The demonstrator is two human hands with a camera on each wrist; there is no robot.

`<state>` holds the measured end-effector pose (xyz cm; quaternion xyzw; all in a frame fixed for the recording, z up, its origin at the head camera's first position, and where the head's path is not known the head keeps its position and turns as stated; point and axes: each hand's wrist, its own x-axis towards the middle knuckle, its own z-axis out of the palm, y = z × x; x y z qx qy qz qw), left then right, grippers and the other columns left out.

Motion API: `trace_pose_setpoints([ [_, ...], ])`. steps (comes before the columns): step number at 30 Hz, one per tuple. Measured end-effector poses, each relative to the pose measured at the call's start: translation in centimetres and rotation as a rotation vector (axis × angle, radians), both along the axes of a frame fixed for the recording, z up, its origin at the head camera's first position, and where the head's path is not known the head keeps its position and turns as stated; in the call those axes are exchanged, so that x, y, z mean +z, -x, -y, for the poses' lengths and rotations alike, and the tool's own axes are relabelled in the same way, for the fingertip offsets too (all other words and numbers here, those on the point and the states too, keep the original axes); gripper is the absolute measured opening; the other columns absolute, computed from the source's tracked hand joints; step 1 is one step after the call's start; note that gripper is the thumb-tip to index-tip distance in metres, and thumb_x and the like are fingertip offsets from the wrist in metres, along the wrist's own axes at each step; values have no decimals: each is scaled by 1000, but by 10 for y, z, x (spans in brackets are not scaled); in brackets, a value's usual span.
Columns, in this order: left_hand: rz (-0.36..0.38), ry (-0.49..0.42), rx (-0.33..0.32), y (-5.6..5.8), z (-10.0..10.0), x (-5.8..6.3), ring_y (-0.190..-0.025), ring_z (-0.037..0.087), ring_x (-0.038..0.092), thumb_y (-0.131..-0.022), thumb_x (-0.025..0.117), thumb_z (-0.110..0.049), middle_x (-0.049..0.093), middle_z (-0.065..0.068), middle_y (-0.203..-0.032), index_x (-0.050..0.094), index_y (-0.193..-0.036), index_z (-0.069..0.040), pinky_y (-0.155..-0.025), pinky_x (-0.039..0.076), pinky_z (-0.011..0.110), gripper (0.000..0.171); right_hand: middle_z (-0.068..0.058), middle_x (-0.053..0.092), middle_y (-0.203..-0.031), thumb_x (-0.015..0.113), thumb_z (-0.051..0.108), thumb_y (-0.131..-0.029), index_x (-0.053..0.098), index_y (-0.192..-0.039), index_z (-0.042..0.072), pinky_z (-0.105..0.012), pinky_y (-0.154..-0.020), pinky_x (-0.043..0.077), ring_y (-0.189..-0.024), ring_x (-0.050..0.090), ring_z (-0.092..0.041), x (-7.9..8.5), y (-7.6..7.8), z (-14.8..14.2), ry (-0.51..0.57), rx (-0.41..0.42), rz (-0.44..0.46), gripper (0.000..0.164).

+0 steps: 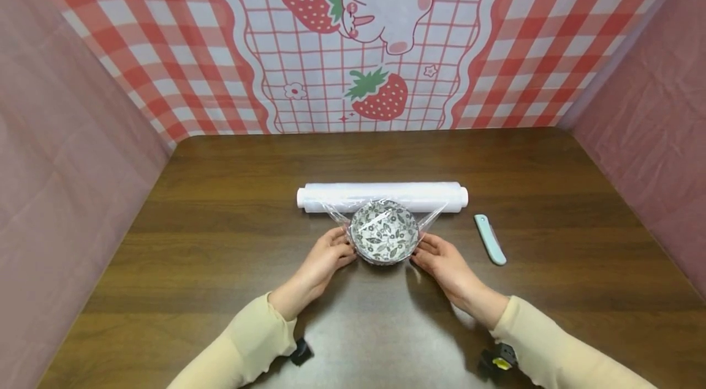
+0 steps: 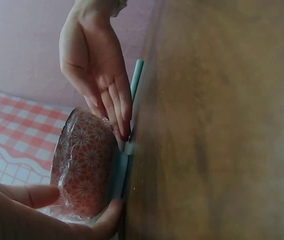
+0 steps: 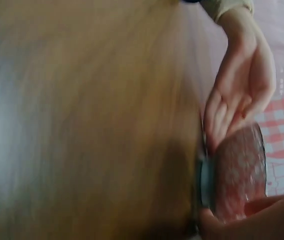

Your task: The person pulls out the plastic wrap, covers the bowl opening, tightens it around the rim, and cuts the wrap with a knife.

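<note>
A small bowl (image 1: 384,234) with a leaf-patterned inside stands upright, clear cling film stretched over its top. Its red, flower-patterned outside (image 2: 84,160) shows through wrinkled film in the left wrist view. Loose corners of the film (image 1: 432,217) stick out at both sides. My left hand (image 1: 325,260) touches the bowl's left side low down, fingers extended along the film. On the opposite side, my right hand (image 1: 447,266) has its straight fingers against the lower wall, near the pale blue foot (image 3: 206,182). The fingertips are partly hidden by the bowl.
Just behind the bowl lies a white roll of cling film (image 1: 331,198) across the table. To the right rests a folding knife (image 1: 489,241) with a light blue handle. A checked strawberry cloth (image 1: 220,70) hangs along the far edge of the wooden table (image 1: 220,162).
</note>
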<state>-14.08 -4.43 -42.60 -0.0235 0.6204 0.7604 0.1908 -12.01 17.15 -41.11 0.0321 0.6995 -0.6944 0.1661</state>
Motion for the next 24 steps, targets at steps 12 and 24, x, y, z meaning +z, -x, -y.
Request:
trace_pose_setpoints([
  [12, 51, -51, -105, -13, -2, 3, -89, 15, 58, -84, 49, 0, 51, 24, -113, 28, -129, 12, -92, 44, 42, 51, -31, 44, -122, 37, -6, -88, 17, -134, -17, -33, -90, 47, -99, 57, -13, 4, 8, -16, 71, 94, 18, 52],
  [24, 49, -55, -106, -14, -4, 4, -88, 15, 59, -84, 49, 0, 53, 25, -113, 30, -129, 14, -93, 44, 42, 52, -36, 42, -127, 31, -6, -87, 23, -132, -18, -26, -87, 46, -104, 57, -17, 6, 9, -20, -130, 91, -4, 47],
])
